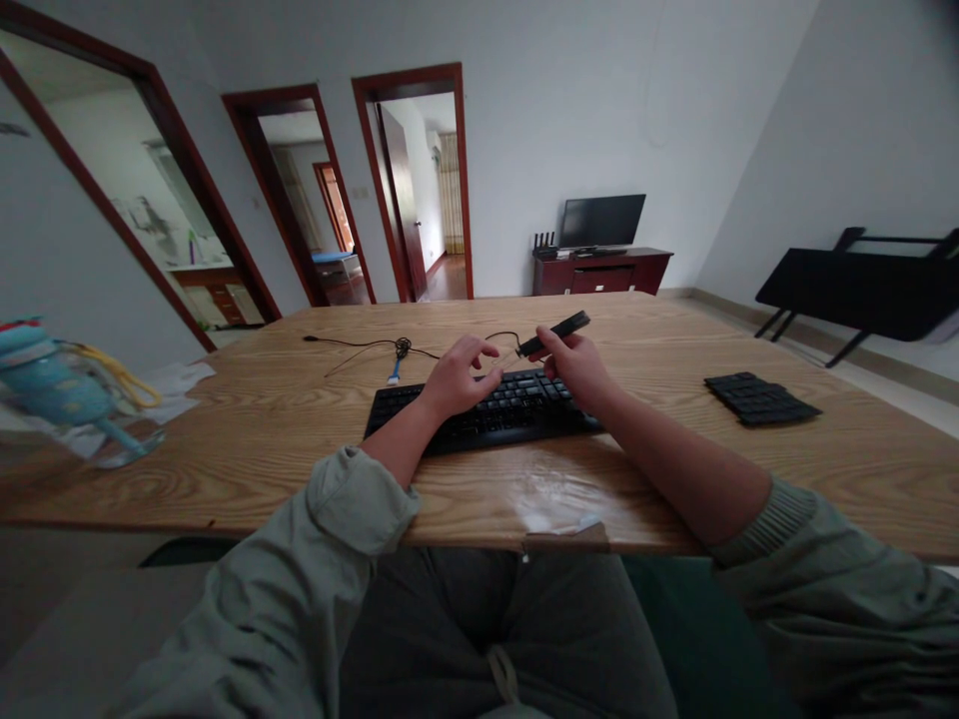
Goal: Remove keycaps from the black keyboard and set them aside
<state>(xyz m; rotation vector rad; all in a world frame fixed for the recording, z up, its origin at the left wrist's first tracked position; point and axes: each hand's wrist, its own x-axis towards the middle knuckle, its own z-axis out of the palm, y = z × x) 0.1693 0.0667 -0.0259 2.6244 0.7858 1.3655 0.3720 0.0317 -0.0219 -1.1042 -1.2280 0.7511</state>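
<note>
A black keyboard (501,424) lies on the wooden table in front of me, partly covered by my hands and forearms. My right hand (575,364) grips a black-handled keycap puller (558,333) above the keyboard's far edge, tilted up to the right. Thin wires stick out of its lower left end. Close to those wires is my left hand (465,374), over the keyboard, with thumb and index finger apart and nothing visible between them. To the right sits a flat group of black keycaps (760,397), laid close together in rows.
A black cable (403,348) with a blue-ended plug (394,372) lies behind the keyboard. At the left, a light blue bottle-like object (56,384) stands by crumpled clear plastic (180,384). The wooden table (479,499) has its near edge at my lap.
</note>
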